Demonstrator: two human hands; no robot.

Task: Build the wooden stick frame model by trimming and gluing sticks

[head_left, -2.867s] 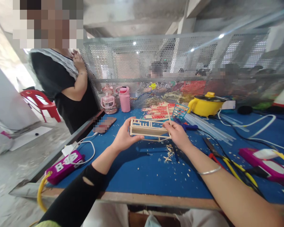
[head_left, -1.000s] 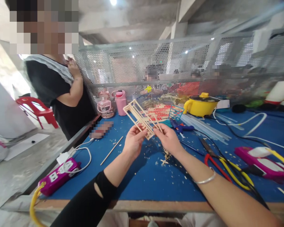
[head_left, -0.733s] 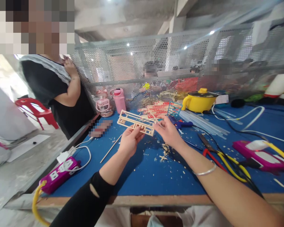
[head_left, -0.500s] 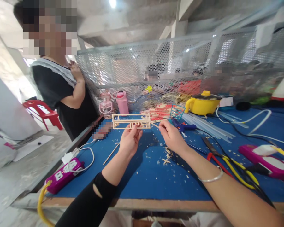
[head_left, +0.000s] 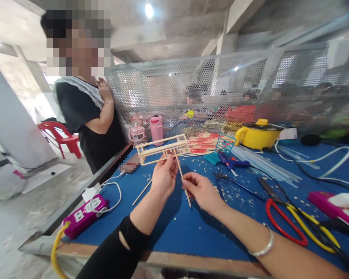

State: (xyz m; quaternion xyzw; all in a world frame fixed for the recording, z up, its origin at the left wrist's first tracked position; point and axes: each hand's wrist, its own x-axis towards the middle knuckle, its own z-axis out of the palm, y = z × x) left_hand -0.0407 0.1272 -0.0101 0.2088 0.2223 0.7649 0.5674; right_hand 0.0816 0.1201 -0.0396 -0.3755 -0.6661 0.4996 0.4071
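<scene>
My left hand pinches the little wooden frame up above the blue table; my right hand grips a thin stick; its top seems to touch the frame, but I can't see well.

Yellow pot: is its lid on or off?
On: the dark lid with its yellow knob covers the top of the yellow pot.

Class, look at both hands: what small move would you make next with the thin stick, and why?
Probably hold the wooden frame steady in the left hand and gently line up the thin stick's upper end with it. The right hand pinches the stick lower down, and its upper end is at the frame, though whether they touch is unclear.
</scene>
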